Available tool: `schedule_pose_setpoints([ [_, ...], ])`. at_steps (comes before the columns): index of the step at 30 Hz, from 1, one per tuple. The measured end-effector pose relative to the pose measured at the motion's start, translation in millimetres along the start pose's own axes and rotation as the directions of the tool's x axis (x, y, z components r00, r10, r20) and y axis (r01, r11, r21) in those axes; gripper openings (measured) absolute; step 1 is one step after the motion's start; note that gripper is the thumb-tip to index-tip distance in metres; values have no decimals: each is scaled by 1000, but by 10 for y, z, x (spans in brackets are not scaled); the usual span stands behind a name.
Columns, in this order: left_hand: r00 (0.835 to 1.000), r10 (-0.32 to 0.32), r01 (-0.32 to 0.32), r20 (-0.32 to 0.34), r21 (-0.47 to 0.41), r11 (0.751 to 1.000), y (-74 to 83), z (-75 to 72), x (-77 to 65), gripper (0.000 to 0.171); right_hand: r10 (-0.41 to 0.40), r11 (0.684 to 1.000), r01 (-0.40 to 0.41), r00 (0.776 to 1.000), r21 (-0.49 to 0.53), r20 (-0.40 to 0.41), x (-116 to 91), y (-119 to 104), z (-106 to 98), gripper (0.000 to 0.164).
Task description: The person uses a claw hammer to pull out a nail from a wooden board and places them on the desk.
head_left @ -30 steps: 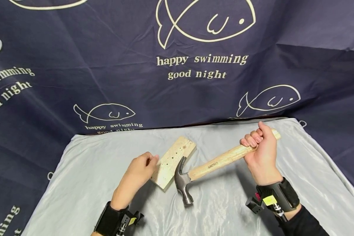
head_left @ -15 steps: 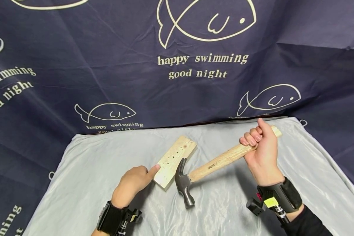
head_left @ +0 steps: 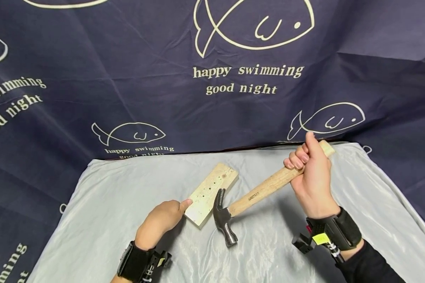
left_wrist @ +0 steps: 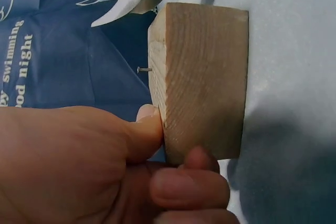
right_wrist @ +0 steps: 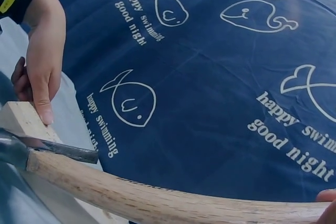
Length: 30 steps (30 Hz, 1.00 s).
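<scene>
A pale wooden block (head_left: pixel 207 196) lies slantwise on the cloth, with several small dark spots on its top face. My left hand (head_left: pixel 166 216) grips its near left edge, thumb on top and fingers curled against the side. In the left wrist view one nail (left_wrist: pixel 143 69) stands out of the block's top face. My right hand (head_left: pixel 312 179) grips a claw hammer by the end of its wooden handle (head_left: pixel 263 191). The steel hammer head (head_left: pixel 224 220) hangs just right of the block, claw upward and striking face toward me.
A light grey satiny cloth (head_left: pixel 120 196) covers the table. Behind it hangs a dark blue curtain (head_left: pixel 233 118) printed with white fish and lettering. Black straps with small cameras sit on both wrists.
My left hand has brought its thumb down onto the block's edge and now grips it. My right hand has risen slightly with the hammer, whose head has shifted a little to the right.
</scene>
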<state>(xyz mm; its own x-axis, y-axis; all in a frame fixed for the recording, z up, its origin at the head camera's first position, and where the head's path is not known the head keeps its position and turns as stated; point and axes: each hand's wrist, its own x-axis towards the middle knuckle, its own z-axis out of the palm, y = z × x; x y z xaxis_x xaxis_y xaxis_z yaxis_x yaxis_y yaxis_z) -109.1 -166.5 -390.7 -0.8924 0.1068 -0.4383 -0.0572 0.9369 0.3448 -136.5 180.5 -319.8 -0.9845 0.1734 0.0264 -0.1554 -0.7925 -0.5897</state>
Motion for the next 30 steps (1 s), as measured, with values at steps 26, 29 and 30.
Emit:
schedule_pose_setpoints([
  [26,999,-34,35,-36,15,999,38,-7,-6,65,-5,938,52,991,-343,137,256,218,864,45],
  [29,998,-38,38,-48,18,999,27,0,-21,64,33,922,24,989,-385,142,289,293,951,43],
  [30,998,-41,42,-52,21,999,20,5,-25,63,48,915,14,988,-403,145,300,322,978,43],
])
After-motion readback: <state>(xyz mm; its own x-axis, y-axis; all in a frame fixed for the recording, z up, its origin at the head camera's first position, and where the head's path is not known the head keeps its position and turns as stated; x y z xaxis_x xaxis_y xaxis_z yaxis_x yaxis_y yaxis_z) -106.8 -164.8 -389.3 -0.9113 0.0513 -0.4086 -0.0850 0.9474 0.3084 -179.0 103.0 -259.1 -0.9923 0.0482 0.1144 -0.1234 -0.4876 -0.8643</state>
